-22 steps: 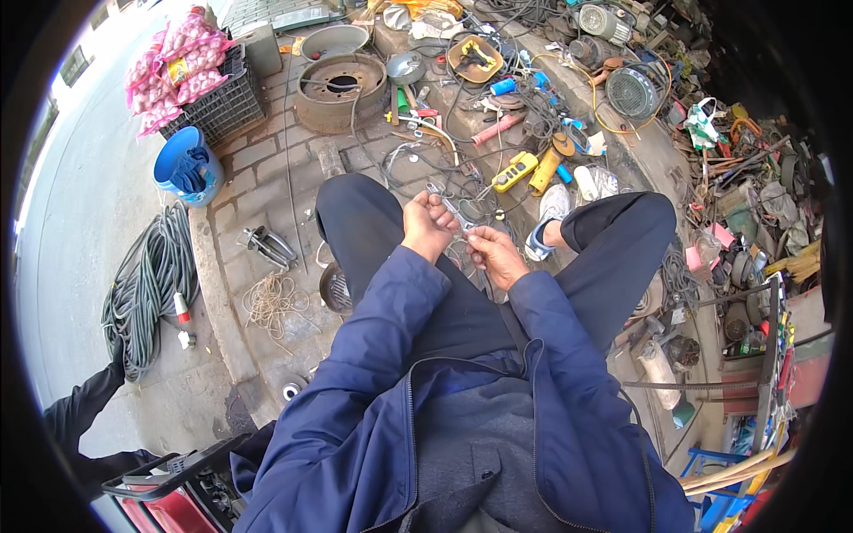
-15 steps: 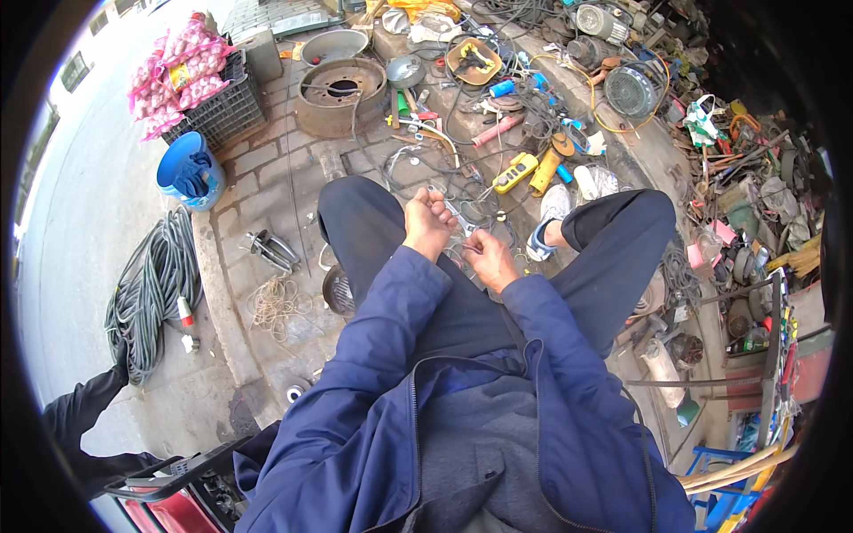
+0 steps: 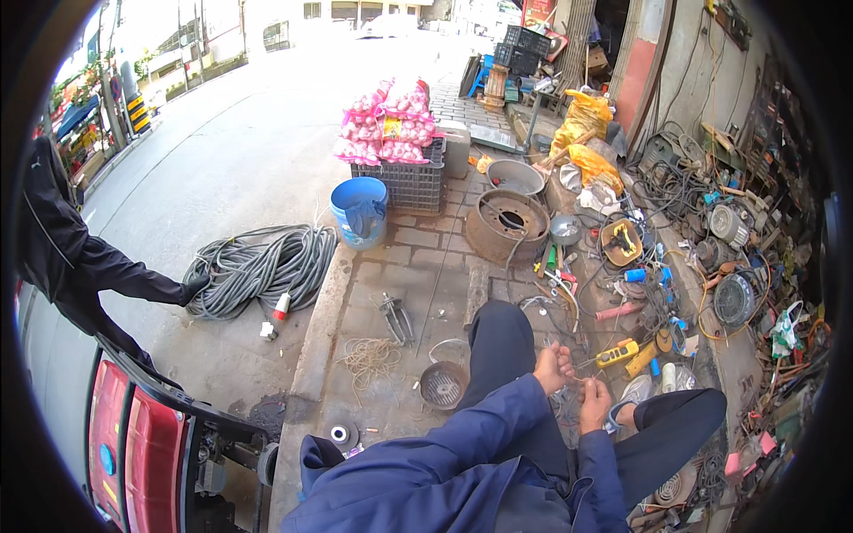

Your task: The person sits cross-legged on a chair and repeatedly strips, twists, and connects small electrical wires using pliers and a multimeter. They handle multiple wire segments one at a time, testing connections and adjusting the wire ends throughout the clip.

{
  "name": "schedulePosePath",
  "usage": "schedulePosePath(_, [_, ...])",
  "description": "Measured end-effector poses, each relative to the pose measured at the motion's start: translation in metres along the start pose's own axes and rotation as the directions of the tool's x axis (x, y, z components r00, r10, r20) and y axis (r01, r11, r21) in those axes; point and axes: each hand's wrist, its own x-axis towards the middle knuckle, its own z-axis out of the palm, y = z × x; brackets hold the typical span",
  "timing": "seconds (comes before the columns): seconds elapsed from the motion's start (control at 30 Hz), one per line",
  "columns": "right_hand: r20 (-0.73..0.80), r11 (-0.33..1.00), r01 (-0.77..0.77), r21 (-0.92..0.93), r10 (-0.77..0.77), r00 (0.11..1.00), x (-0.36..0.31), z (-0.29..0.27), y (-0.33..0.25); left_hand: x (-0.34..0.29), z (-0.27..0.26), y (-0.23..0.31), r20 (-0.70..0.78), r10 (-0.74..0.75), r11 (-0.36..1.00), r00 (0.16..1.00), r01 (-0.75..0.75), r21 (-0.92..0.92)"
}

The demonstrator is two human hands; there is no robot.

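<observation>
- My left grip (image 3: 553, 369): fingers curled together; I cannot tell what lies inside.
- My right grip (image 3: 593, 406) — fingertips pinched on a thin brownish strand (image 3: 577, 380), which lies between my two grips.
- Yellow control pendant (image 3: 617, 354): near, ahead and to the right of my right grip.
- Round slotted pan (image 3: 444, 385): left of my left grip, on the paving (image 3: 418, 266).
- Rusty wheel rim (image 3: 496, 235): well ahead of both grips.
- Dark cable coil (image 3: 258, 266): far left of my grips — a co-worker's gloved hand (image 3: 195, 289) at its edge.
</observation>
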Motion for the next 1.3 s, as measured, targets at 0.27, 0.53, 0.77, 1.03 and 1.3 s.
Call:
schedulePosePath(0.27, [0.045,0.915,-0.297,0.273,0.296,0.954,0.017,-0.031,0.040,0.001,-0.007,-0.008,0.006,0.016,1.000,1.000,-0.016,-0.021])
schedulePosePath(0.53, [0.307,0.896,0.277,-0.346,-0.171,0.936,-0.021,0.008,0.000,0.009,-0.009,-0.003,-0.110,0.090,0.985,0.990,-0.105,-0.140])
schedulePosePath(0.77, [0.323,0.761,0.480,-0.436,-0.365,0.873,-0.028,0.019,-0.014,0.010,-0.006,0.001,-0.137,0.127,0.972,0.982,-0.151,-0.182])
schedulePosePath(1.03, [0.138,0.928,0.267,-0.260,-0.237,0.962,-0.010,0.004,0.018,0.009,-0.008,-0.004,-0.074,0.072,0.992,0.995,-0.079,-0.094])
schedulePosePath(1.3, [0.019,0.960,-0.181,0.212,0.181,0.983,0.011,-0.010,0.024,-0.003,-0.001,-0.013,0.115,-0.008,0.980,0.993,0.030,-0.195])
